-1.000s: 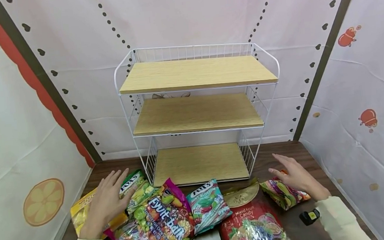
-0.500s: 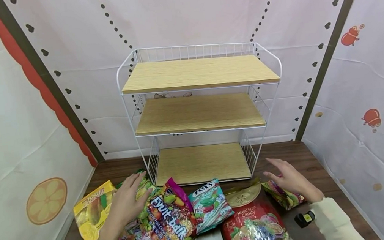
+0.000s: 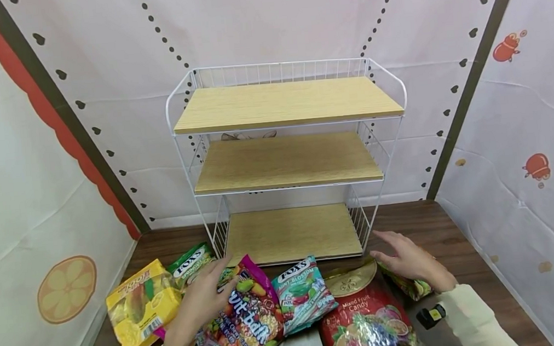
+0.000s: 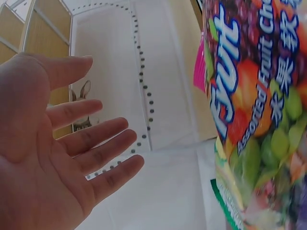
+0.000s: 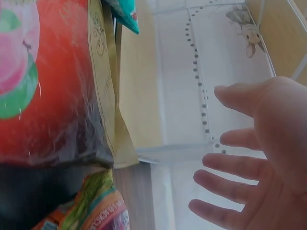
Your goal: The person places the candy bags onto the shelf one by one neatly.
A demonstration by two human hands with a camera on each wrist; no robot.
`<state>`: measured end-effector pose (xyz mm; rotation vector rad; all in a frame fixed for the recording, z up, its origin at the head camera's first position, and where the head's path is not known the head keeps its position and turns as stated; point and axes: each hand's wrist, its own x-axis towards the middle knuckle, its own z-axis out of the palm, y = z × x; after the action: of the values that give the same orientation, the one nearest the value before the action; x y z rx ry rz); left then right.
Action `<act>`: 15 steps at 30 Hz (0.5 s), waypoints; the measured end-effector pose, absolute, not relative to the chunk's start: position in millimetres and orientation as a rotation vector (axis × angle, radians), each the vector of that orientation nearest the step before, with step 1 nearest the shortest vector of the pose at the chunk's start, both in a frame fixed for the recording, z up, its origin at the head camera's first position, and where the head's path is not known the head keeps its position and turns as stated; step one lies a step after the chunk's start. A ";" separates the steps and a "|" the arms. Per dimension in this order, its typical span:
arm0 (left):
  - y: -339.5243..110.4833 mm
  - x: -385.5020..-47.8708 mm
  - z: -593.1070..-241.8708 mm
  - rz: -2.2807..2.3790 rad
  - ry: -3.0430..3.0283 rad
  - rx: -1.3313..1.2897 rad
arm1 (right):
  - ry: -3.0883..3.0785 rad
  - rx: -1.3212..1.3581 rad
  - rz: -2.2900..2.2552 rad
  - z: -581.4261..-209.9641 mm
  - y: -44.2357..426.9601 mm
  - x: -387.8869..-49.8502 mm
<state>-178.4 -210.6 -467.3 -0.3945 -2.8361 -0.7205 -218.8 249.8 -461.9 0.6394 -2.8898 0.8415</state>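
My left hand (image 3: 200,305), fingers spread and holding nothing, hovers over the Fruit-bait type candy bag (image 3: 247,313) with a pink edge, hiding part of it. That bag also fills the right of the left wrist view. Nearest to my right hand (image 3: 410,260), also spread and holding nothing, is a small colourful candy bag (image 3: 413,286), partly covered by it. Left of that lies a red Mixed Fruit Candy bag (image 3: 364,319) with a gold top. A teal Fox's bag (image 3: 301,294) lies mid-front. A green Fox's bag (image 3: 191,263) and a yellow candy bag (image 3: 142,308) lie at left.
Behind the bags stands a three-tier white wire rack with wooden shelves, top (image 3: 286,103), middle (image 3: 286,161) and bottom (image 3: 292,235). Printed cloth walls (image 3: 37,205) enclose the brown table (image 3: 409,216). A small black object (image 3: 431,316) sits by the right sleeve.
My left hand has moved to the right, uncovering the yellow bag and passing over the pink-edged bag. My right hand has shifted slightly left. The bags stay where they were.
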 end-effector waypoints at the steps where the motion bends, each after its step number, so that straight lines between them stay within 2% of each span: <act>1: -208.7 -178.2 -468.1 -0.731 -2.841 -0.396 | -2.887 0.652 0.840 -462.1 248.1 -218.7; 15: -178.6 -175.1 -472.3 -0.812 -2.900 -0.446 | -2.876 0.708 0.891 -469.1 230.7 -220.9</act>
<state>-175.1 -178.6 -472.3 -0.4460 -2.8999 -0.8120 -220.9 230.7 -469.1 0.7083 -2.8757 0.8910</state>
